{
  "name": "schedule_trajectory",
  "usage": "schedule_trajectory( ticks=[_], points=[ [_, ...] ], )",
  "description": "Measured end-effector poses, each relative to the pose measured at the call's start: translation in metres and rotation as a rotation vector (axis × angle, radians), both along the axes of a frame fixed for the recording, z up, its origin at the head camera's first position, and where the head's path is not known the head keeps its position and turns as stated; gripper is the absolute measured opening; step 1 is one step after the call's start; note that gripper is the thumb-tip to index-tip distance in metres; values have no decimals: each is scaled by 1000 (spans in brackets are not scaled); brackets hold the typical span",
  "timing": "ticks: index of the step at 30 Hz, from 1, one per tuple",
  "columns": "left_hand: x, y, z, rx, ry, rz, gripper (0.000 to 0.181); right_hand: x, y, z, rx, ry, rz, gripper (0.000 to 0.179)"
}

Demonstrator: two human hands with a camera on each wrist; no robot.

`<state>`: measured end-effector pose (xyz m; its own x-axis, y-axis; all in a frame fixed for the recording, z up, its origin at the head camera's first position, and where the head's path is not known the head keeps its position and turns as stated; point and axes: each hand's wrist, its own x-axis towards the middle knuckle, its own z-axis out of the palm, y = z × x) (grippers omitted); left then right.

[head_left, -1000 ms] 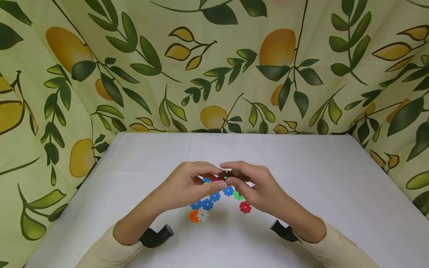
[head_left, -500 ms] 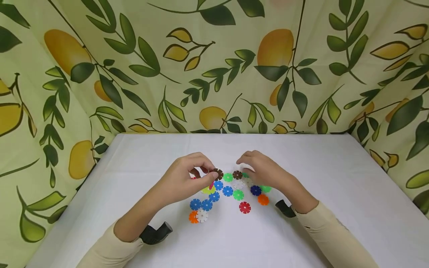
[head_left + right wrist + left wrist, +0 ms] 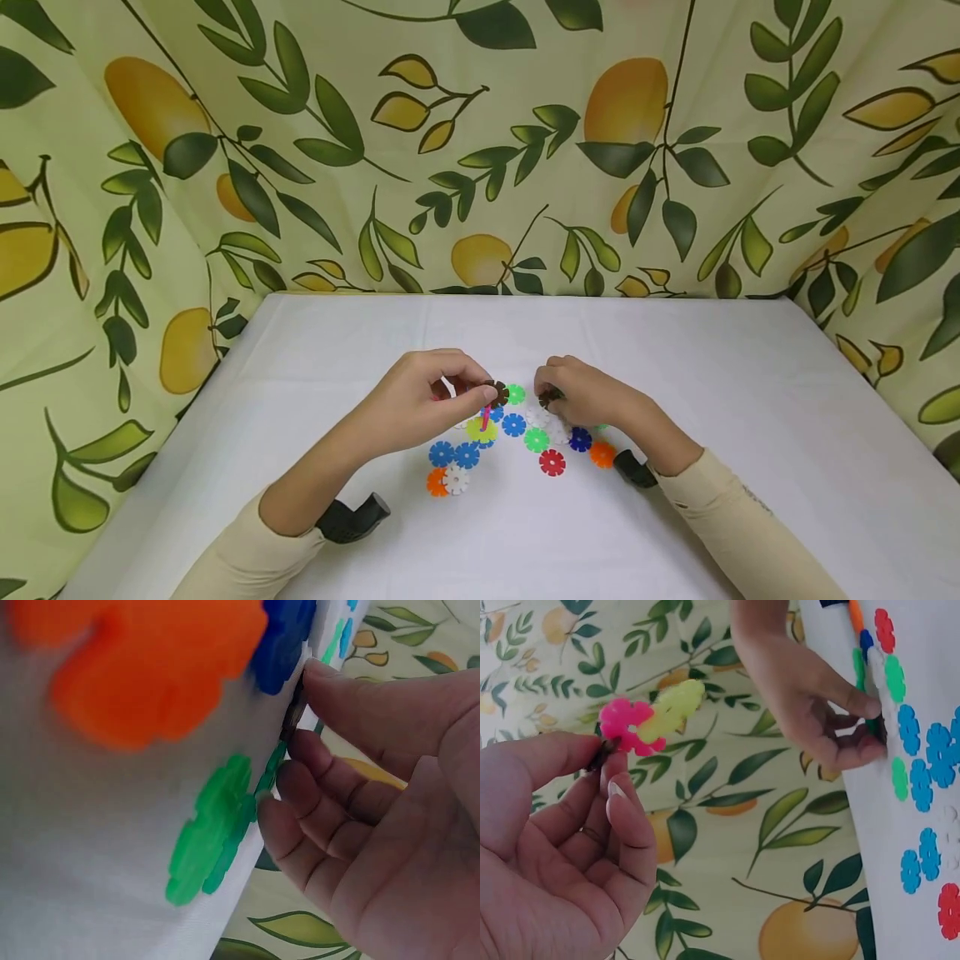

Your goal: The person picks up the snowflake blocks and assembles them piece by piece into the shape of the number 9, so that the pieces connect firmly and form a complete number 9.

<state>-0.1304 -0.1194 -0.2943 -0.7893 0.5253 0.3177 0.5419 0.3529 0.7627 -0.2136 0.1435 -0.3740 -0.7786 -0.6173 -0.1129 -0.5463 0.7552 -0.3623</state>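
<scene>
My left hand point(image 3: 420, 408) pinches a brown notched building disc point(image 3: 500, 394) between thumb and forefinger, above the table. A pink disc point(image 3: 620, 718) is joined to that brown one, and a yellow disc point(image 3: 676, 709) is slotted to the pink, as the left wrist view shows. At the right, my right hand point(image 3: 588, 393) pinches another brown disc point(image 3: 295, 712) down at the table surface. Its other fingers lie against a dark green disc point(image 3: 266, 776). The fingers partly cover both of these.
Loose discs lie about the hands on the white table point(image 3: 300, 350): several blue ones point(image 3: 467, 455), a red disc point(image 3: 552, 462), an orange disc point(image 3: 602, 454) and a dark blue disc point(image 3: 581, 439). A patterned cloth point(image 3: 480, 167) hangs behind. A black camera mount point(image 3: 352, 518) sits at the left wrist.
The hands were together at a brown disc. My right hand then moved away to the right and came down on another brown disc, while my left hand kept its joined discs.
</scene>
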Motion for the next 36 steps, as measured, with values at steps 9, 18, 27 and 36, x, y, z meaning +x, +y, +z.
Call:
schedule_trajectory(
  ticks=[9,18,27,36],
  points=[
    [0,0,-1,-13,-32,5,7,-6,5,-1,-27,-61,-57,20],
    [1,3,-6,-118,296,62,6,16,7,37,-731,-86,25,14],
    [5,10,-5,-176,639,86,13,64,-2,70,-1059,-194,222,26],
    [4,13,-9,-164,920,49,15,84,-15,70,-1077,-40,205,31]
  ],
)
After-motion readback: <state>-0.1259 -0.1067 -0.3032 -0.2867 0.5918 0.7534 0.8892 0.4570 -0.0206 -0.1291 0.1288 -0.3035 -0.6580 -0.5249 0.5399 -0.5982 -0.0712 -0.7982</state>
